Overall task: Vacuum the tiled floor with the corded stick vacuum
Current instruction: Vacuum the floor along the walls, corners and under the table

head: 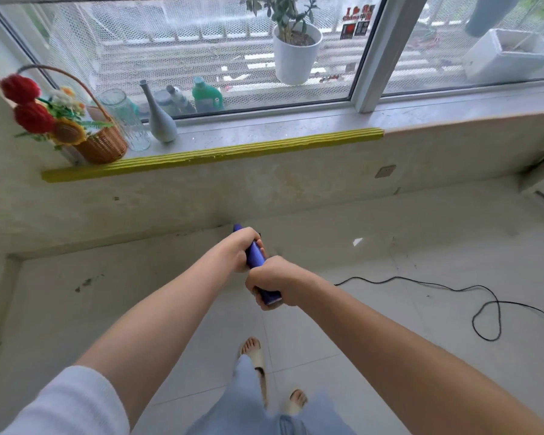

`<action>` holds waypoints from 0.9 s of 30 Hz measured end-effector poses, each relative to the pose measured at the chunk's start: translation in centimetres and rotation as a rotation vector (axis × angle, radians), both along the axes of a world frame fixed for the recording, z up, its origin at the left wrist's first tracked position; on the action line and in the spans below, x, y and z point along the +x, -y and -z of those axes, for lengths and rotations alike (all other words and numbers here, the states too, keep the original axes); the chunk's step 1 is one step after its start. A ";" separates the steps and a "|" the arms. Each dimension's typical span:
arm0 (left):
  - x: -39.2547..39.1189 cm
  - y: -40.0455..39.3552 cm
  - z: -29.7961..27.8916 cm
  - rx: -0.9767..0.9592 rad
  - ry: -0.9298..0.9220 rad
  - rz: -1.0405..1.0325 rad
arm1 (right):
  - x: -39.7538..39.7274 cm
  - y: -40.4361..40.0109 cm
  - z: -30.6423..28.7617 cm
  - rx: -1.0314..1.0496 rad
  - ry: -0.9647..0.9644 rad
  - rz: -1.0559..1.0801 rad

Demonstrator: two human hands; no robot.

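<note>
The vacuum (255, 257) shows only as a dark blue handle, a rounded bar slanting away from the person toward the base of the wall under the window; its lower body and head are hidden behind the hands. The left hand (237, 249) wraps the upper stretch, the right hand (272, 282) wraps the near end, the two touching. The black cord (484, 312) lies on the floor (374, 324) to the right in loose curves and one loop. The floor is pale grey tile, speckled with dark debris near the wall.
</note>
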State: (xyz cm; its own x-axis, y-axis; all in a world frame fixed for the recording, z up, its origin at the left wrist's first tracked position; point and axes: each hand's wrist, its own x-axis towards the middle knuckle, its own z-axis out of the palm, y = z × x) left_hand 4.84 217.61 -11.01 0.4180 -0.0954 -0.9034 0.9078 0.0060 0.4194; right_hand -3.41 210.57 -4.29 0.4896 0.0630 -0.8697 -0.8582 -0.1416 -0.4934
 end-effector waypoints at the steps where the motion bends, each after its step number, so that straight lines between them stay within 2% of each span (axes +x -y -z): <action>1: -0.8 -0.1 0.0 -0.006 0.004 -0.010 | -0.7 0.0 -0.2 0.003 0.003 -0.011; 7: -6.2 -0.9 -0.3 -0.022 -0.030 -0.083 | -5.6 -0.3 0.6 0.011 0.024 -0.079; 14: -8.6 -1.5 0.1 -0.015 -0.075 -0.089 | -8.0 -0.6 1.3 -0.011 0.011 -0.139; 20: -6.4 -3.0 0.4 -0.023 -0.046 -0.045 | -6.3 -2.4 1.7 -0.025 0.033 -0.098; 27: -2.1 -8.4 2.2 -0.029 -0.014 0.006 | -2.7 -9.1 3.4 -0.025 0.019 0.002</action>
State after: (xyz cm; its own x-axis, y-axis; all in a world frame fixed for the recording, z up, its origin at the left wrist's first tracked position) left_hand 2.71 225.99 -13.20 0.4047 -0.1243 -0.9060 0.9136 0.0127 0.4064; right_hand -6.13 219.66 -7.72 0.5059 0.0403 -0.8617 -0.8491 -0.1527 -0.5057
